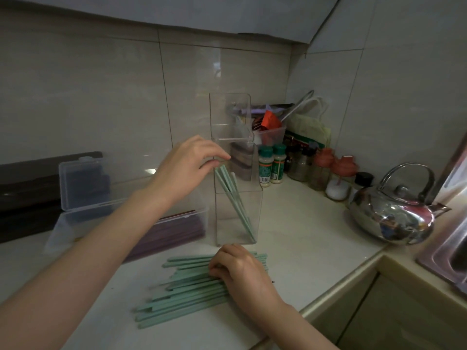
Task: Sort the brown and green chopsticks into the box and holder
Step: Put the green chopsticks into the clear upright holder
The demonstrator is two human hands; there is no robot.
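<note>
At the centre of the frame the left hand is reaching to the top of the clear holder, its fingertips pinching the upper ends of a few green chopsticks that are leaning inside it, tops toward the left and tips resting at the holder's lower right corner. The holder is standing upright on the pale countertop, just right of the clear lidded box, which is sitting at the left of the frame with its lid raised and the brown chopsticks lying inside along its bottom. Just below the holder, in the lower middle of the frame, the right hand is resting palm down on a loose pile of green chopsticks lying flat on the counter, its fingers curling over the sticks at the pile's right end; whether it is actually gripping any of them cannot be told. At the right of the frame a shiny metal kettle is sitting on the counter, and behind the holder, toward the corner of the tiled wall, a row of spice jars is standing.
</note>
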